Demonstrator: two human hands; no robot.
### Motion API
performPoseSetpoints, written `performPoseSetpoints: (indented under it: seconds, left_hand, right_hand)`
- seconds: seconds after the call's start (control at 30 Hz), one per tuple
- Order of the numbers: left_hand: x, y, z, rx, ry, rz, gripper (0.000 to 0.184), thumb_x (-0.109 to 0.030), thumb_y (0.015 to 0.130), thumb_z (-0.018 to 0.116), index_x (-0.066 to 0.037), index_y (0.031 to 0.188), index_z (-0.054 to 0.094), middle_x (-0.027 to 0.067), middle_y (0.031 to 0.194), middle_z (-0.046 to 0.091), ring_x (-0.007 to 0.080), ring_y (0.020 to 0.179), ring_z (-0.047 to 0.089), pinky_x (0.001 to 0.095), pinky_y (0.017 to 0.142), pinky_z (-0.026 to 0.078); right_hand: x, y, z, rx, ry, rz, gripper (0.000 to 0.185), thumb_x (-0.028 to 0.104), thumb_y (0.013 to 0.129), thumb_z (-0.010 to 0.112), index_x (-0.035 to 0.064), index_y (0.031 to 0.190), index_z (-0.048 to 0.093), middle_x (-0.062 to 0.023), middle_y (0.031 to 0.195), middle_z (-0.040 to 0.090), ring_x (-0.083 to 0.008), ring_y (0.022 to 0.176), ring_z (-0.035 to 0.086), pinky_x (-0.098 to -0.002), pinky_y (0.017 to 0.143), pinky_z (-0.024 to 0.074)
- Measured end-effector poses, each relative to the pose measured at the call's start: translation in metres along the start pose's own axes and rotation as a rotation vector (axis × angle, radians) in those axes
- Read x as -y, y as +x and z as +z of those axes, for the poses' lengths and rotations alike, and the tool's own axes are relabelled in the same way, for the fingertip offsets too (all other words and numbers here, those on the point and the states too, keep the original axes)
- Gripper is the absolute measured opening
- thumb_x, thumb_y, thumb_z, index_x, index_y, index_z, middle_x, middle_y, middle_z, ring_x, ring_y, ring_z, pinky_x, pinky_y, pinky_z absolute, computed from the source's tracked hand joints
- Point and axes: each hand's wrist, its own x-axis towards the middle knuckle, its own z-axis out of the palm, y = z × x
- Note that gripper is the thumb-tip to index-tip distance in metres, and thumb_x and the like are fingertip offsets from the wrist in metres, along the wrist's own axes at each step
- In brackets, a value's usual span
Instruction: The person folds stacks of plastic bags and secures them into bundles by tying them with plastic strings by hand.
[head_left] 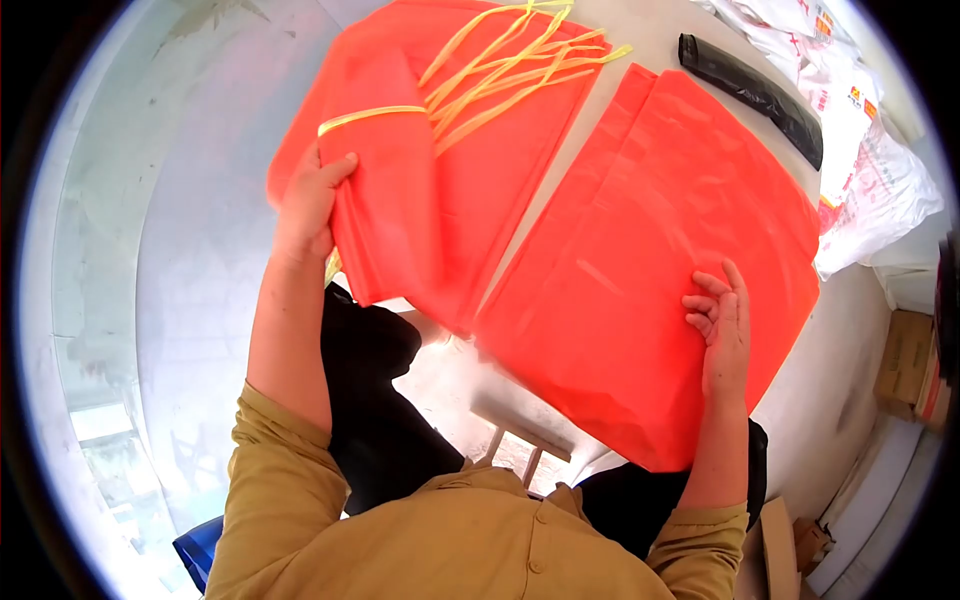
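Note:
My left hand [312,205] is closed on the left edge of a folded red plastic bag [395,190], thumb on top and its other fingers mostly hidden behind. Along that bag's upper fold runs a yellow strip [370,117]. It lies over more red plastic, where several loose yellow ties [520,65] are spread near the top. On the right is a flat stack of red plastic sheets or bags [640,230]. My right hand [722,325] rests on or just over that stack, fingers loosely bent and apart, holding nothing.
A rolled black plastic bundle [750,95] lies on the table at the far right, beside white printed plastic bags [870,190]. Cardboard boxes [905,365] stand at the right wall. Below the table edge is a small wooden stool [520,425]. A pale wall or panel [200,250] is at left.

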Motion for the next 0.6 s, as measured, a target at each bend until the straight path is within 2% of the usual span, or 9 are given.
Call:
performPoseSetpoints:
  seconds: [0.13,0.17,0.27,0.37,0.47,0.5,0.57,0.6]
  left_hand:
    - [-0.002,0.012,-0.027,0.000,0.055,-0.010,0.052,-0.007,0.101,0.060,0.006,0.150,0.047,0.0196,0.140,0.063,0.0268,0.123,0.065,0.0410,0.104,0.056]
    - [0.003,0.018,-0.038,-0.048,0.149,-0.005,0.054,-0.011,0.101,0.061,0.003,0.152,0.047,0.0223,0.142,0.060,0.0265,0.128,0.062,0.0414,0.103,0.057]
    - [0.012,0.024,-0.045,-0.254,0.578,0.113,0.059,-0.019,0.100,0.066,-0.002,0.153,0.047,0.0227,0.151,0.053,0.0305,0.137,0.056,0.0442,0.109,0.052]
    - [0.026,0.028,-0.050,-0.320,1.334,0.504,0.066,-0.026,0.096,0.072,-0.006,0.155,0.047,0.0209,0.161,0.044,0.0386,0.145,0.047,0.0474,0.117,0.044]
    - [0.033,0.031,-0.035,0.069,1.223,0.507,0.077,-0.036,0.093,0.075,-0.014,0.160,0.044,0.0186,0.171,0.031,0.0437,0.155,0.032,0.0516,0.126,0.029]
    - [0.030,0.021,-0.020,0.071,1.361,0.460,0.077,-0.037,0.093,0.074,-0.018,0.161,0.043,0.0176,0.173,0.027,0.0419,0.158,0.027,0.0525,0.127,0.027]
    - [0.021,-0.006,0.013,0.076,1.634,0.359,0.078,-0.039,0.094,0.073,-0.025,0.164,0.041,0.0157,0.176,0.019,0.0384,0.162,0.019,0.0544,0.129,0.023]
    - [0.021,-0.005,0.013,0.087,1.615,0.346,0.078,-0.040,0.094,0.072,-0.028,0.164,0.041,0.0156,0.177,0.018,0.0380,0.163,0.016,0.0555,0.129,0.020]
  right_hand:
    - [-0.003,0.001,-0.003,0.014,0.027,-0.006,0.050,0.032,0.118,0.037,0.0047,0.159,0.040,-0.0125,0.137,0.063,-0.0148,0.105,0.067,-0.0291,0.091,0.0543]
    - [-0.004,0.001,-0.004,0.017,0.030,-0.007,0.050,0.031,0.118,0.038,0.0048,0.159,0.041,-0.0124,0.137,0.063,-0.0147,0.105,0.067,-0.0290,0.091,0.0543]
    - [-0.004,0.002,-0.003,0.021,0.028,-0.006,0.049,0.031,0.118,0.038,0.0043,0.158,0.042,-0.0123,0.137,0.063,-0.0147,0.105,0.067,-0.0291,0.091,0.0545]
    - [-0.005,0.002,-0.003,0.023,0.017,-0.013,0.049,0.032,0.117,0.038,0.0032,0.157,0.044,-0.0124,0.138,0.063,-0.0147,0.106,0.067,-0.0293,0.091,0.0545]
    - [-0.005,0.001,-0.002,0.024,-0.003,-0.018,0.048,0.032,0.118,0.036,0.0034,0.156,0.046,-0.0106,0.137,0.064,-0.0132,0.106,0.066,-0.0278,0.092,0.0547]
    - [-0.005,0.000,-0.002,0.025,-0.011,-0.018,0.048,0.032,0.118,0.035,0.0038,0.155,0.047,-0.0097,0.136,0.064,-0.0124,0.105,0.066,-0.0270,0.092,0.0549]
    - [-0.005,-0.001,-0.003,0.032,0.004,-0.004,0.046,0.028,0.116,0.042,0.0021,0.153,0.049,-0.0117,0.138,0.063,-0.0151,0.108,0.066,-0.0293,0.093,0.0545]
    - [-0.005,-0.001,-0.004,0.033,0.012,0.004,0.045,0.026,0.115,0.045,0.0012,0.153,0.050,-0.0127,0.139,0.063,-0.0165,0.110,0.066,-0.0304,0.094,0.0544]
